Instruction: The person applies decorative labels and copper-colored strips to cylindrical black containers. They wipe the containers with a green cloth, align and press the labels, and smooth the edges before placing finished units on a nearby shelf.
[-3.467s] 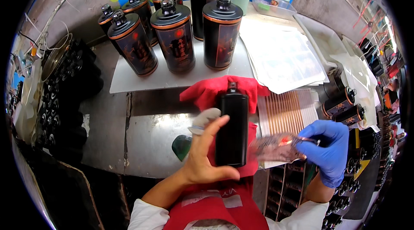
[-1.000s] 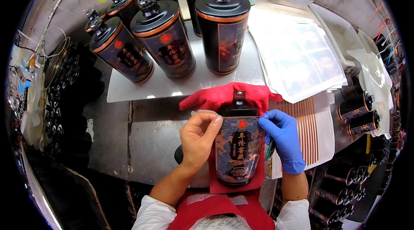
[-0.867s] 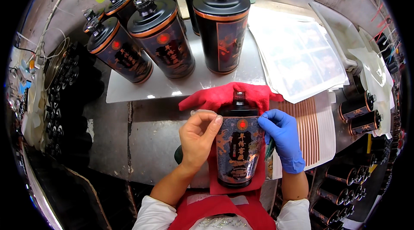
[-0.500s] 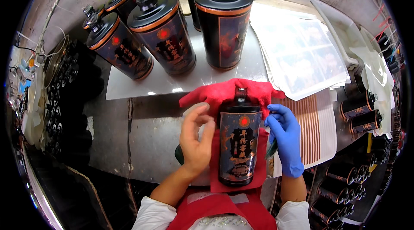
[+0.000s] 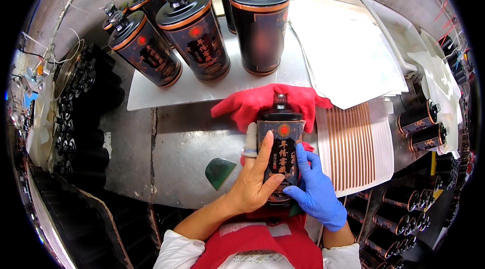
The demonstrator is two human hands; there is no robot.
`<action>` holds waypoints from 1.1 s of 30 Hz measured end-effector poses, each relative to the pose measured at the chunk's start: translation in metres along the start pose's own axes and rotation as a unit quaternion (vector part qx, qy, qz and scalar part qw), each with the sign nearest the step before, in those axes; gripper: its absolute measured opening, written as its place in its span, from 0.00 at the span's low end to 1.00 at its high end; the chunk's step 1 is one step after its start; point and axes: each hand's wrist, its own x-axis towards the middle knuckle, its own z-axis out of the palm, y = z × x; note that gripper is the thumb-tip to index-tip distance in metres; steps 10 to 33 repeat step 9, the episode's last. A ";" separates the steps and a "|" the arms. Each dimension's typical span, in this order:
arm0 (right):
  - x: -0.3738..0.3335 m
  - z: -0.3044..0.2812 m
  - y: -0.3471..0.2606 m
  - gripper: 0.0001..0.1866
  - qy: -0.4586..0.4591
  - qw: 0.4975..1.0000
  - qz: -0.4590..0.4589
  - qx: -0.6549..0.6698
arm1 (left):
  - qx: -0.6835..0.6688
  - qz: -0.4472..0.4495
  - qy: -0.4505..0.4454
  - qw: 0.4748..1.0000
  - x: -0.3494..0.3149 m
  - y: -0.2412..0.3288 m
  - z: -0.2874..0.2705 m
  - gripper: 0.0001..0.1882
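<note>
A black glass bottle (image 5: 284, 140) with copper-coloured decoration and a red round emblem lies label side up in front of me, its neck pointing away over a bunched red cloth (image 5: 247, 103). My left hand (image 5: 252, 180), bare except for a pale cover on one finger, holds its left side, with the thumb and a finger across the label. My right hand (image 5: 317, 193), in a blue glove, grips the right side near the base. A dark green flat scraper (image 5: 219, 172) rests on the metal table left of my left hand. Another green piece (image 5: 296, 210) shows partly beneath my right hand.
Several similar bottles (image 5: 194, 42) stand on a pale raised board (image 5: 166, 95) at the back. White sheets (image 5: 348, 62) and a sheet with copper strips (image 5: 353, 145) lie right. More bottles (image 5: 401, 198) fill the lower right; dark bottles (image 5: 65, 122) crowd the left.
Both hands have come in from beside the bottle and closed on its sides. The green scraper, mostly hidden behind my left hand before, now shows fully on the table.
</note>
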 end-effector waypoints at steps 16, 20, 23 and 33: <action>-0.012 0.002 -0.005 0.45 -0.046 0.998 0.053 0.001 | 0.022 0.024 -0.031 0.999 0.000 -0.002 -0.006 0.44; -0.012 0.002 -0.005 0.45 -0.046 0.998 0.053 0.001 | 0.022 0.024 -0.031 0.999 0.000 -0.002 -0.006 0.44; -0.012 0.002 -0.005 0.45 -0.046 0.998 0.053 0.001 | 0.022 0.024 -0.031 0.999 0.000 -0.002 -0.006 0.44; -0.012 0.002 -0.005 0.45 -0.046 0.998 0.053 0.001 | 0.022 0.024 -0.031 0.999 0.000 -0.002 -0.006 0.44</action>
